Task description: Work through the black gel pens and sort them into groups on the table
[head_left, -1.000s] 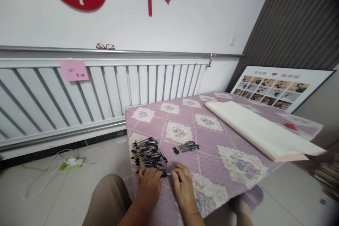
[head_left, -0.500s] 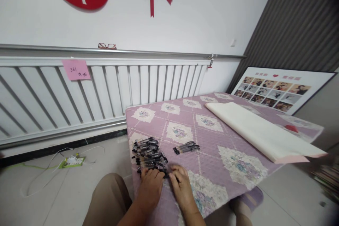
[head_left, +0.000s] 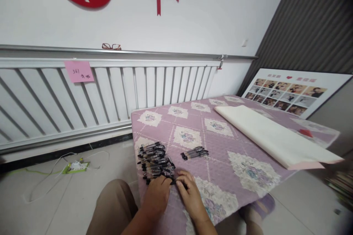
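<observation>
At the near edge of the purple floral cloth [head_left: 215, 147], a pile of black pens [head_left: 154, 159] lies loosely stacked. Just below it, my left hand [head_left: 159, 191] is closed on a black pen [head_left: 173, 182], which is mostly covered by the fingers. My right hand [head_left: 190, 192] meets it from the right, its thumb and forefinger pinched at the pen's other end. Beyond the right hand, a smaller group of several pens [head_left: 194, 152] lies side by side, apart from the pile.
A folded cream sheet [head_left: 264, 137] with pink edges covers the table's right part, near a red piece [head_left: 306, 133]. A photo board [head_left: 289, 91] leans behind. The white radiator [head_left: 154, 86] borders the far side; a power strip [head_left: 78, 166] lies on the floor.
My left hand's fingers have shifted slightly, uncovering more of a pen at the pile's lower edge. The right hand keeps its pinch, and the pens lie as before.
</observation>
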Demonstrator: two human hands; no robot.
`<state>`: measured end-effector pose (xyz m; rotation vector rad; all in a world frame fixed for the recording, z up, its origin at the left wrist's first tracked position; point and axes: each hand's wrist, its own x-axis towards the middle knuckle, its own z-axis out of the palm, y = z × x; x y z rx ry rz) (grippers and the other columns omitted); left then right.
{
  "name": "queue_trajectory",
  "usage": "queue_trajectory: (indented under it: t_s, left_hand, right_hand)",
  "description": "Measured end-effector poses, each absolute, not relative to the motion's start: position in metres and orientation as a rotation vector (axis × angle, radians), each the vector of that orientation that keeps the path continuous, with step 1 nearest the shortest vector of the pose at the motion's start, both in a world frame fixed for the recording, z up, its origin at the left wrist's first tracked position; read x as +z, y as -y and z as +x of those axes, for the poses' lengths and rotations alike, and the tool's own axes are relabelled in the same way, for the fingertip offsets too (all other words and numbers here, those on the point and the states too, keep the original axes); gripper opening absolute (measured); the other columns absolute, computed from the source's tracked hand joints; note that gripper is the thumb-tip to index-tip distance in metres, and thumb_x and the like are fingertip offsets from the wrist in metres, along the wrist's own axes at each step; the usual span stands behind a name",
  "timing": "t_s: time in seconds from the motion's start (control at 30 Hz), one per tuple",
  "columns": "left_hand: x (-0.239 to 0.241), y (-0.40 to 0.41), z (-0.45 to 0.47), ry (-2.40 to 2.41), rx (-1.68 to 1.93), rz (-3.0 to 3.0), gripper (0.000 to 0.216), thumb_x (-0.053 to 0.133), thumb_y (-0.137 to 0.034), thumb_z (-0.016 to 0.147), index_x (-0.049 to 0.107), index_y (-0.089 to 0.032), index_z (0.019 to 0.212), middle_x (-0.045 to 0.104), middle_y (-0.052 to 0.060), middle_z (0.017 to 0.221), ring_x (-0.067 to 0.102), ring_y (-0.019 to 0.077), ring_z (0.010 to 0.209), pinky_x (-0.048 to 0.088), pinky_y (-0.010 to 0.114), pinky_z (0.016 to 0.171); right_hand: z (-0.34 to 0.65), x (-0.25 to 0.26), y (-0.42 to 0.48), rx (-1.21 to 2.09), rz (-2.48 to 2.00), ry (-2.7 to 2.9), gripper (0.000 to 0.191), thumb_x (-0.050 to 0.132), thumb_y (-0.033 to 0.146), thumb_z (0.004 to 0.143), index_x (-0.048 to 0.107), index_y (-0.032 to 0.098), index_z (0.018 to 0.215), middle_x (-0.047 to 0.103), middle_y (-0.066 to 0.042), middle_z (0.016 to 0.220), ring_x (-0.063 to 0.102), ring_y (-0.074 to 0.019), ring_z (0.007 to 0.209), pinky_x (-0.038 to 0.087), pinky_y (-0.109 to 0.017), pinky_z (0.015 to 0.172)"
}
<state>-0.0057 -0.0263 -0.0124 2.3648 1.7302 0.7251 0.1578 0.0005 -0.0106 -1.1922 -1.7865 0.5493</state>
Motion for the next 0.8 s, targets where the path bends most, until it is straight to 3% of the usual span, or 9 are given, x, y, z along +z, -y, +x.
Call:
queue_trajectory:
  t_s: [0.1,0.33,0.67,0.8]
  left_hand:
    - [-0.016,0.027,-0.007,-1.73,0.782,2.396,0.025,0.044,-0.014,0.092,0.06,-0.024,0.109,0.063,0.003,0.098,0.058,0.0175,0.089,0.045,0.031,0.082]
    - [-0.022,0.027,-0.008,-1.73,0.869,2.483,0.024,0.045,-0.015,0.091,0.061,-0.023,0.107,0.063,0.003,0.093,0.06,0.0173,0.083,0.047,0.031,0.078]
    - [-0.016,0.029,-0.008,-1.726,0.841,2.486,0.026,0.042,-0.012,0.091,0.06,-0.022,0.107,0.064,0.003,0.093,0.06,0.0173,0.085,0.046,0.03,0.078]
    - [-0.016,0.029,-0.009,-1.69,0.838,2.504,0.026,0.043,-0.012,0.09,0.06,-0.022,0.106,0.064,0.003,0.094,0.06,0.018,0.085,0.046,0.03,0.076]
  right_hand:
    - [0.157,-0.008,0.001,0.535,-1.217,1.721,0.018,0.053,0.038,0.087,0.063,0.023,0.084,0.065,-0.008,0.103,0.057,-0.0236,0.103,0.044,-0.039,0.093]
    - [0.152,-0.002,0.005,0.494,-1.228,1.758,0.029,0.048,0.036,0.09,0.054,0.022,0.065,0.063,-0.004,0.079,0.057,-0.0199,0.082,0.045,-0.036,0.081]
    - [0.153,0.001,0.009,0.563,-1.21,1.712,0.009,0.054,0.026,0.085,0.059,0.022,0.079,0.064,-0.005,0.093,0.056,-0.0202,0.097,0.043,-0.036,0.09]
    - [0.152,0.001,0.008,0.523,-1.216,1.712,0.016,0.052,0.03,0.087,0.057,0.022,0.074,0.064,-0.005,0.089,0.056,-0.0201,0.092,0.044,-0.036,0.087]
